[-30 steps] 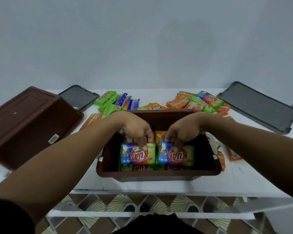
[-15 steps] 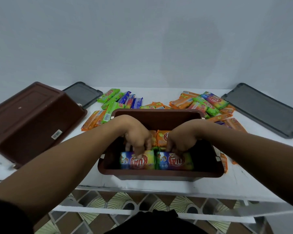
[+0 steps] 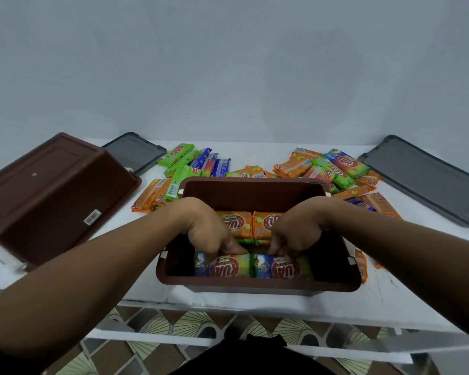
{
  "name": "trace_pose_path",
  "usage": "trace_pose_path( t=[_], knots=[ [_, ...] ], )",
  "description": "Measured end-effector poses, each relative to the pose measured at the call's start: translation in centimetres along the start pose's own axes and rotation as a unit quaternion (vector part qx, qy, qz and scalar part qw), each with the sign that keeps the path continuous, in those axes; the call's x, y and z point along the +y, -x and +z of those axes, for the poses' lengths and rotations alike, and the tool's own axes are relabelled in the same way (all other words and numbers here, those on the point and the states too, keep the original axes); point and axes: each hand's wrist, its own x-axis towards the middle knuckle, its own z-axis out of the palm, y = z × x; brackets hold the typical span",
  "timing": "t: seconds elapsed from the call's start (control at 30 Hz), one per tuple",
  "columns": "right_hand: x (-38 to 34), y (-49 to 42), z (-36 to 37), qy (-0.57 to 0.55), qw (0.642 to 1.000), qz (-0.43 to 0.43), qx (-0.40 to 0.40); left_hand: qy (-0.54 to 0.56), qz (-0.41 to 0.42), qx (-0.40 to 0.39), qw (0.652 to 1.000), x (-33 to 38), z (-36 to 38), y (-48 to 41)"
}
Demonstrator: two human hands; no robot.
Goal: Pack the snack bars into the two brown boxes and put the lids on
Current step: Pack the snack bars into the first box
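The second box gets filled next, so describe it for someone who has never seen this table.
Start at the white table and look to its left end, in front of the left grey lid. The second brown box lies there upside down. Unlike the open box in the middle, it shows a white barcode sticker on its side.

Colours on your table (image 3: 255, 155)
2 boxes (image 3: 52, 196) brown, 2 lids (image 3: 423, 180) grey; bars (image 3: 339, 165) orange, green, blue; floor tiles (image 3: 157, 324) fan-patterned.

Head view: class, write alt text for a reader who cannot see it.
The left hand and right hand each hold a multicoloured snack bar inside the open brown box. Loose bars, two grey lids and an upturned brown box lie around.
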Motion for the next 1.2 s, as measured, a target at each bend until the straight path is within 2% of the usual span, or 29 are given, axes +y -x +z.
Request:
trace_pose_path(
  t=[0.17, 0.27, 0.33, 0.4, 0.5, 0.63, 0.77, 0.9, 1.03, 1.1, 1.2],
  knots=[
    [0.4, 0.4, -0.3, -0.013, 1.0, -0.01, 0.0, -0.025, -0.021, 0.053, 0.998, 1.3, 0.7, 0.5],
    [1.0, 2.0, -1.5, -0.028, 0.998, -0.034, 0.044, 0.021, 0.028, 0.159, 0.987, 1.1, -0.5, 2.4],
    [1.8, 3.3, -2.7, -0.096, 0.988, -0.063, 0.106, 0.107, 0.069, 0.264, 0.956, 0.4, -2.1, 3.9],
    [2.7, 4.3, -4.0, -0.191, 0.957, -0.094, 0.198, 0.195, 0.097, 0.365, 0.905, 0.1, -3.9, 5.2],
    [4.2, 5.8, -5.8, -0.223, 0.903, -0.116, 0.349, 0.217, 0.11, 0.48, 0.843, 0.3, -6.2, 6.5],
    [6.3, 7.3, -7.4, -0.214, 0.85, -0.121, 0.467, 0.221, 0.102, 0.556, 0.795, 0.8, -8.7, 6.5],
    [8.8, 7.4, -8.1, -0.22, 0.819, -0.112, 0.518, 0.242, 0.099, 0.596, 0.759, 0.8, -10.7, 5.0],
    [11.4, 6.4, -8.4, -0.223, 0.818, -0.099, 0.52, 0.245, 0.08, 0.578, 0.775, 0.4, -12.8, 3.0],
    [13.7, 3.8, -9.0, -0.195, 0.839, -0.084, 0.501, 0.22, 0.016, 0.531, 0.818, -1.0, -14.4, 1.0],
    [14.8, 2.5, -9.4, -0.151, 0.858, -0.071, 0.485, 0.2, -0.044, 0.496, 0.844, -1.9, -14.8, 0.0],
    [16.4, 0.6, -10.0, -0.081, 0.891, -0.045, 0.444, 0.147, -0.189, 0.411, 0.88, -3.2, -14.6, -1.5]
  ],
)
